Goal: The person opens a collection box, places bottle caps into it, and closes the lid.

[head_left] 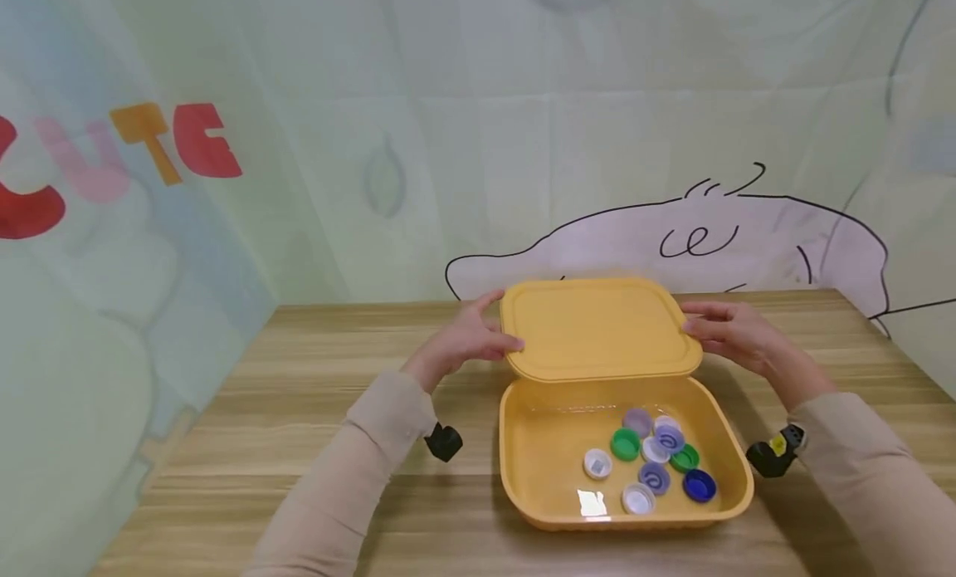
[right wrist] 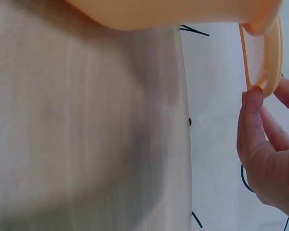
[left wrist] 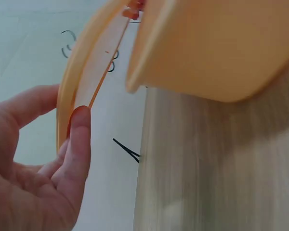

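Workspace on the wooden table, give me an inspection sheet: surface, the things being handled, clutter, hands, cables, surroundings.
Surface: wooden table, light grain, one glare patch near the box.
Job's things: yellow box open; its hinged lid held raised; bottle caps in white, green, blue and lilac lie loose in the right half of the box.
Clutter: nothing seen.
Hands: left hand pinches the lid's left edge; right hand holds the lid's right edge; both wear wrist cameras.
Cables: nothing seen.
Surroundings: pale cartoon backdrop with the letters CUTE behind the table.
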Demonstrator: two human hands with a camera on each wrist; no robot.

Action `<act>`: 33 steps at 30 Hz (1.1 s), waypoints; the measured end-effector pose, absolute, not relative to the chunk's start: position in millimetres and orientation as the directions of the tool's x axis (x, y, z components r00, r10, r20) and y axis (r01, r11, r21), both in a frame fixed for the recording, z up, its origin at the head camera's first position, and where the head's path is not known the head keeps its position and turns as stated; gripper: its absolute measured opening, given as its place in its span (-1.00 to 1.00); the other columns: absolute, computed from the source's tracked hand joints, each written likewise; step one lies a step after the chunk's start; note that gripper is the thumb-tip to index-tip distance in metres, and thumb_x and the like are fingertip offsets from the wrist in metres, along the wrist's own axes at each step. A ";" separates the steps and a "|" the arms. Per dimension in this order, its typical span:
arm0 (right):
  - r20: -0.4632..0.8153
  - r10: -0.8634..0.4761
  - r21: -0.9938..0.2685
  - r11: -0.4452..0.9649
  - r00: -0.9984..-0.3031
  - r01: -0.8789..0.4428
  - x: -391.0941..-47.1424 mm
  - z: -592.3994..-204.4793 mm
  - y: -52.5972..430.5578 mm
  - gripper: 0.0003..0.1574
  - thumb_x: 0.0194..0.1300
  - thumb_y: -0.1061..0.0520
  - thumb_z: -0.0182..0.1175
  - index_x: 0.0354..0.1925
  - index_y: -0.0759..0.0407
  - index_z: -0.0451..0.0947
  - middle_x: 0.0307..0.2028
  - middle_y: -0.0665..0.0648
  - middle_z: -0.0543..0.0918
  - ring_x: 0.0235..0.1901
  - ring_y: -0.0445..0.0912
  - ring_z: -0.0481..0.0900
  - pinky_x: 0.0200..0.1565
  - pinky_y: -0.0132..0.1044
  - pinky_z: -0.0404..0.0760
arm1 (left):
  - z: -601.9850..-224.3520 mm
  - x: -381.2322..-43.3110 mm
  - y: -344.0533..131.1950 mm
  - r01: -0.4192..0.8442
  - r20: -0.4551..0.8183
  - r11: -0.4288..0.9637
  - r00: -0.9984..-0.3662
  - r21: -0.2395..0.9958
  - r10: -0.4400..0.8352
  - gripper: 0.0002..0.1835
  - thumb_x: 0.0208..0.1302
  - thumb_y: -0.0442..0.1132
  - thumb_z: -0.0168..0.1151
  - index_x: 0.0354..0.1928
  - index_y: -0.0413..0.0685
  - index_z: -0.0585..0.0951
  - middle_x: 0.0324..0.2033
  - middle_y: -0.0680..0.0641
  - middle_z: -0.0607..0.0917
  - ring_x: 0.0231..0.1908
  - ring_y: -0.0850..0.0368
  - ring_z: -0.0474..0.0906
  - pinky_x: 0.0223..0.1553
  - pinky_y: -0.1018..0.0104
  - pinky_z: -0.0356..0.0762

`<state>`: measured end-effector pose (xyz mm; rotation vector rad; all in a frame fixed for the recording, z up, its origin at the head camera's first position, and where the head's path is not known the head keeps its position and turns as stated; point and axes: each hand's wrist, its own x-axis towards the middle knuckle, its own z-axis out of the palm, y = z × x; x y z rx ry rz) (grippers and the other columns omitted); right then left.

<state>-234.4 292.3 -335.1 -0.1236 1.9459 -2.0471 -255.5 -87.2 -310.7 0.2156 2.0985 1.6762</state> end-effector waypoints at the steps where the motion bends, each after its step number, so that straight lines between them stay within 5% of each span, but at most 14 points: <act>1: -0.169 -0.295 -0.985 0.014 -0.941 0.172 -232.1 -334.5 292.5 -0.70 0.28 0.31 0.12 -0.12 -0.02 0.61 -0.27 -0.04 0.67 -0.27 -0.16 0.65 -0.20 -0.34 0.61 | -310.8 -253.2 -88.4 -0.129 -0.245 0.301 -0.887 0.945 0.390 -0.01 0.02 -0.39 0.38 0.43 0.01 0.00 -0.34 -0.21 0.67 -0.47 0.08 0.59 -0.23 0.16 0.60; 5: -0.232 -0.360 -0.968 0.173 -0.904 0.180 -223.5 -334.9 293.7 -0.39 0.29 0.27 0.13 0.27 0.32 0.26 -0.26 0.00 0.67 -0.23 -0.12 0.64 -0.14 -0.27 0.60 | -312.3 -243.3 -92.8 -0.062 -0.268 0.457 -0.876 0.887 0.400 -0.02 0.00 -0.21 0.42 0.41 -0.03 0.04 -0.59 -0.09 0.61 -0.62 0.09 0.49 -0.41 0.23 0.58; 9: -0.267 -0.426 -0.951 0.260 -0.865 0.165 -215.2 -335.0 293.4 -0.15 0.29 0.26 0.13 0.34 0.53 -0.10 -0.27 0.08 0.65 -0.24 -0.07 0.64 -0.12 -0.19 0.60 | -314.5 -235.2 -96.1 -0.009 -0.280 0.515 -0.847 0.857 0.451 -0.06 0.01 -0.14 0.41 0.39 -0.08 0.09 -0.66 -0.08 0.58 -0.65 0.07 0.46 -0.53 0.30 0.49; 19: -0.282 -0.529 -0.949 0.274 -0.800 0.154 -198.0 -332.6 291.8 -0.02 0.26 0.28 0.14 0.37 0.49 -0.27 -0.42 0.11 0.49 -0.40 -0.10 0.58 -0.26 -0.19 0.64 | -316.5 -216.9 -103.5 0.037 -0.293 0.520 -0.792 0.853 0.536 -0.02 0.03 -0.14 0.41 0.39 -0.18 0.03 -0.68 -0.06 0.55 -0.63 0.02 0.43 -0.47 0.24 0.50; 33: -0.311 -0.467 -0.919 0.371 -0.828 0.137 -199.5 -328.6 286.5 -0.19 0.39 0.07 0.02 0.33 0.49 -0.12 -0.30 0.14 0.47 -0.28 -0.09 0.53 -0.17 -0.16 0.60 | -320.2 -209.7 -110.9 0.058 -0.262 0.484 -0.781 0.873 0.567 -0.31 0.23 -0.16 0.22 0.32 -0.22 0.20 -0.52 -0.06 0.56 -0.51 0.07 0.46 -0.37 0.27 0.48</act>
